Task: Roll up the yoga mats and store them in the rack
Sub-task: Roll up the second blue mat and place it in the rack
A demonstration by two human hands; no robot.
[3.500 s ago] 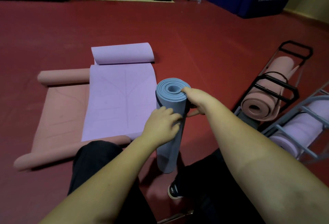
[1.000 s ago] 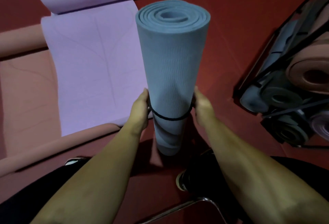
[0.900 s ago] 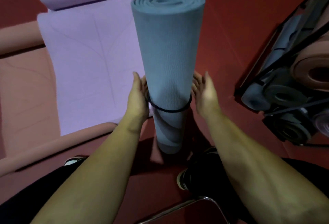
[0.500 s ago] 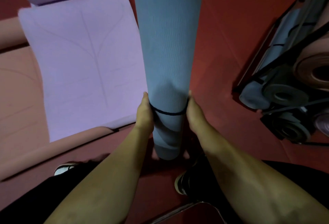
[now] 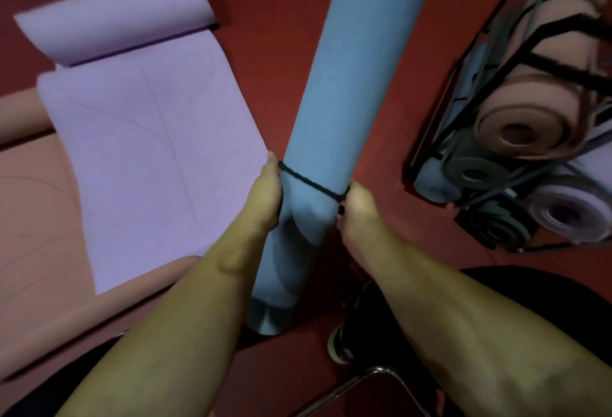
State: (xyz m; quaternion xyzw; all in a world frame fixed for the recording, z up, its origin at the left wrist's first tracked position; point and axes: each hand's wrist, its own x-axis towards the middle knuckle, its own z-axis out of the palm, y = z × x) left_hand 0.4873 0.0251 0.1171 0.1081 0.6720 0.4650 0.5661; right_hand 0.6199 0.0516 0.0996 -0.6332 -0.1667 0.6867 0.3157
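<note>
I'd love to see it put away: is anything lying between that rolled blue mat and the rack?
Nothing visible does. Only bare red floor separates the blue mat from the rack on its right.

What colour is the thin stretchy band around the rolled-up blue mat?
Black. The thin band rings the rolled blue foam yoga mat, seen in the head view, the only one.

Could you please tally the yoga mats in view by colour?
Blue mat: 2
Purple mat: 2
Pink mat: 2
Grey mat: 2
Total: 8
</note>
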